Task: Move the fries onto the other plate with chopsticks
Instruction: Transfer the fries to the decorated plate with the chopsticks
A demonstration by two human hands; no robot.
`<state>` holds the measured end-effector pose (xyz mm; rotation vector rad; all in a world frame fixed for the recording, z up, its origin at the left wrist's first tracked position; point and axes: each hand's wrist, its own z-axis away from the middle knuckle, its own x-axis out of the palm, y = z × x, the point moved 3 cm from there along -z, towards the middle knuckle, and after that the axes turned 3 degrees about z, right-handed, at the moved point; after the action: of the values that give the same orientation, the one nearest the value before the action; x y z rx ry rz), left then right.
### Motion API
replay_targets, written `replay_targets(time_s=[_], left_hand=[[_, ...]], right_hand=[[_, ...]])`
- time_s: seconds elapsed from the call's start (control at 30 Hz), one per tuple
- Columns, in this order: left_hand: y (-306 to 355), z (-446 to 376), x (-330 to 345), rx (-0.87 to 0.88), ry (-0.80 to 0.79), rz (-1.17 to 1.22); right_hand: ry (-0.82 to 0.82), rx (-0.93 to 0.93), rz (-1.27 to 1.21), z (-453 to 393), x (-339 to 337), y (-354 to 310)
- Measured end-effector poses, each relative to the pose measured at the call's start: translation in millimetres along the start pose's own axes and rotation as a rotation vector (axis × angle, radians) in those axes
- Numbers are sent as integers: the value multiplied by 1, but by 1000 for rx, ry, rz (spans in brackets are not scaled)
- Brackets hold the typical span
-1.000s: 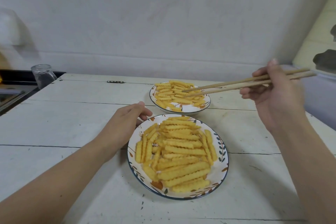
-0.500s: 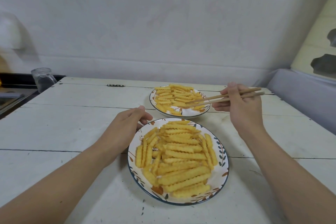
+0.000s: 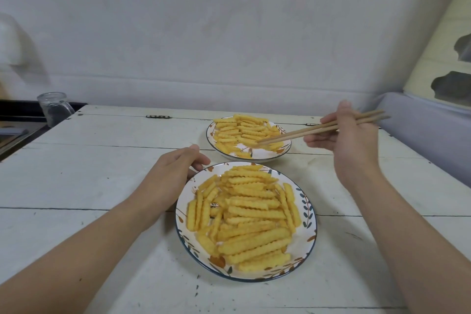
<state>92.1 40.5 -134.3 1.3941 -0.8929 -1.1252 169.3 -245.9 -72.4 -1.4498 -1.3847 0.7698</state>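
Fries on the far plate look light, ridged and brittle, so we pinch one mid-length with the chopsticks our right hand grips, left hand steadying the near plate.

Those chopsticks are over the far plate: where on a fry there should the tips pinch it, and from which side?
Probably mid-length, across its narrow width. The fries on the far plate lie mostly left to right, and the chopsticks in the right hand slant in from the right. So come down from above on a top fry near the tips; a middle pinch should keep it from tipping.
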Motion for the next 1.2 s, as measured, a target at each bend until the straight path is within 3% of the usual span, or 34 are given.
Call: replay_targets(time_s=[0.13,0.23,0.37,0.57,0.7,0.83,1.2], left_hand=[[1,1,1,3,-4,12],[0,0,1,-23,-1,7],[0,0,1,-19,10,2],[1,0,1,-10,7,-2],[0,0,0,-6,3,-7],[1,1,1,5,8,-28],[2,2,1,18,3,-29]], right_hand=[[-238,87,-196,3,-10,-27],[-454,105,-128,14,-9,-37],[-518,75,-70,20,-5,-39],[-492,-19,-37,20,-6,-46],[-277,-72,-137,9,-14,-41],[-69,-98,30,-2,-17,-17],[-92,-65,146,-6,8,23]])
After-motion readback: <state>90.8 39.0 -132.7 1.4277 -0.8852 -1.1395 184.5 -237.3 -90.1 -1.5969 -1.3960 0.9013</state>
